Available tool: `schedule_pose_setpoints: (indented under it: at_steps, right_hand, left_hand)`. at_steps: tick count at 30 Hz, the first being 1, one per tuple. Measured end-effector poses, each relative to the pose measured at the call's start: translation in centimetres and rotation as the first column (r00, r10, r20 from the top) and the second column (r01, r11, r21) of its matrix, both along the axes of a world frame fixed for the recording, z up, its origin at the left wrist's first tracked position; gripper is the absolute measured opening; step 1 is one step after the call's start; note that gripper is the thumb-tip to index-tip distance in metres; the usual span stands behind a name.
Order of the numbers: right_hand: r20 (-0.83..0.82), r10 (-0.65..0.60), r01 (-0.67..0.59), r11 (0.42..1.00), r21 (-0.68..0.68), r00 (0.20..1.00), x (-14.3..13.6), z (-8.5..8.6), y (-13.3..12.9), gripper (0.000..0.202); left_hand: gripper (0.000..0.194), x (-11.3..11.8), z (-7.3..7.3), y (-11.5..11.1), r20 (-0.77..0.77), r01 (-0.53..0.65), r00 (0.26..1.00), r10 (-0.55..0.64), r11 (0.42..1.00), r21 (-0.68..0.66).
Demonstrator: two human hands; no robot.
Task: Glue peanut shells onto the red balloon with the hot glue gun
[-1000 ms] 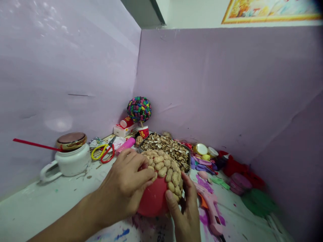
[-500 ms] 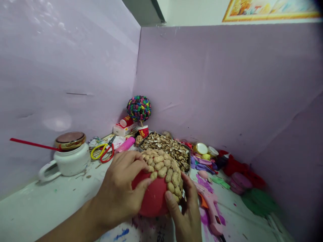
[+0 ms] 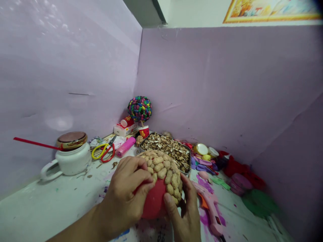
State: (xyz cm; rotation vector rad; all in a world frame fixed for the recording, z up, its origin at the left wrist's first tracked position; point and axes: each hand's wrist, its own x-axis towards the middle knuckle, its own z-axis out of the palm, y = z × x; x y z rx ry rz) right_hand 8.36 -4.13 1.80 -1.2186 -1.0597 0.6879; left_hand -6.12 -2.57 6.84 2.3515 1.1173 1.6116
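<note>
A red ball (image 3: 154, 201) is partly covered with unshelled peanuts (image 3: 161, 166) on its upper and right sides; its lower front is bare red. My right hand (image 3: 185, 205) grips the ball from the right, thumb in front and fingers around the back edge. At the ball's left side, my left hand (image 3: 131, 191) is closed, thumb and index finger pinched together against the edge of the peanut layer. Whatever lies in that pinch is hidden. Just behind the ball stands a metal tray (image 3: 189, 158) heaped with broken peanut shells (image 3: 174, 148).
A pink glue gun (image 3: 213, 211) lies to the right. Left are scissors (image 3: 108, 151), a pink roll (image 3: 126, 147) and a white mug (image 3: 73, 161) with a lidded jar on top. A multicoloured ball on a stick (image 3: 140, 108) stands behind; balloons (image 3: 205, 167) lie right.
My left hand's thumb and index finger have come together and shifted slightly right and down along the peanut edge. The right hand keeps its hold on the ball.
</note>
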Motion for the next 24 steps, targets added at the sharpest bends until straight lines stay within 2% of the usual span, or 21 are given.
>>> schedule_pose_setpoints:
  at_steps: [5,14,18,24]
  right_hand:
    - [-0.042,0.038,-0.039,0.999,-0.037,0.998,0.1,0.2,0.0,0.062]
    - [-0.092,0.045,-0.048,0.998,-0.032,0.995,0.0,0.2,0.0,0.058]
    - [-0.079,0.031,-0.033,0.999,-0.020,0.996,0.0,0.1,0.0,0.059]
    - [-0.010,0.050,-0.051,0.998,-0.032,0.999,0.2,-0.2,0.0,0.062]
  left_hand:
    - [0.010,-0.4,0.3,0.4,-0.036,-0.025,0.999,0.025,1.000,0.001]
    - [0.012,-1.2,1.7,0.3,-0.221,-0.113,0.963,0.156,0.974,0.197]
    - [0.014,-1.1,1.6,0.2,-0.239,-0.071,0.964,0.114,0.981,0.181]
    - [0.012,-0.9,1.4,0.3,-0.207,-0.087,0.971,0.123,0.981,0.173]
